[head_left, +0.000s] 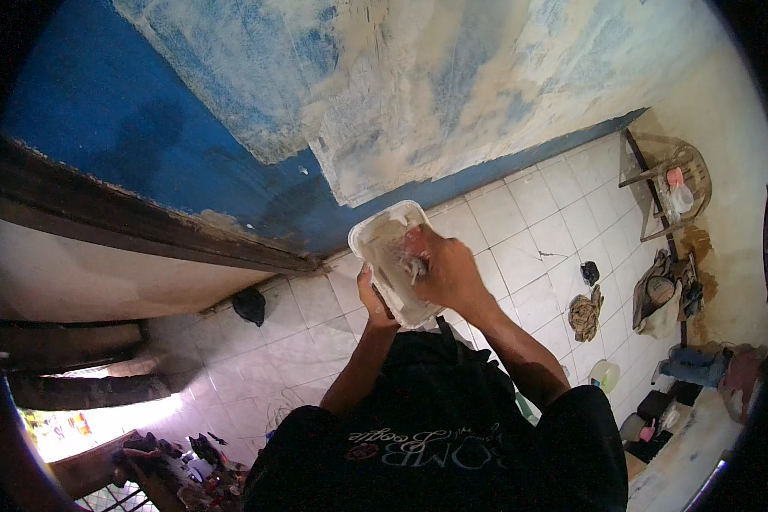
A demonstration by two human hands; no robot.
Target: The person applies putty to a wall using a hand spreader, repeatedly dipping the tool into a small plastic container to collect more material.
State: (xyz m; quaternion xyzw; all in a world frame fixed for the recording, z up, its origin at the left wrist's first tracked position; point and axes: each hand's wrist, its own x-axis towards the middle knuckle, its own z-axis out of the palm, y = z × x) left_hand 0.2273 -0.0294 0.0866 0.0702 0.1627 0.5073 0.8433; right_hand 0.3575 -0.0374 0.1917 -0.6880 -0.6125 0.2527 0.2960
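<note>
In front of my body I hold up a white rectangular tub (382,256), smeared inside with pale, wet-looking paste. My left hand (377,300) grips the tub from its near left side, with the thumb along the outer wall. My right hand (452,271) reaches over the opposite rim, fingers closed around a small red tool (415,242), perhaps a scraper. Its working end is down in the paste, blurred and partly hidden by my fingers, so its exact shape cannot be made out.
A wall (401,94) with patchy pale plaster over blue paint rises ahead. A broken-looking chair (687,183) stands at far right. On the tiled floor (520,209) lie a black bag (249,305), a crumpled brown cloth (585,314) and a pale yellow-green container (604,375).
</note>
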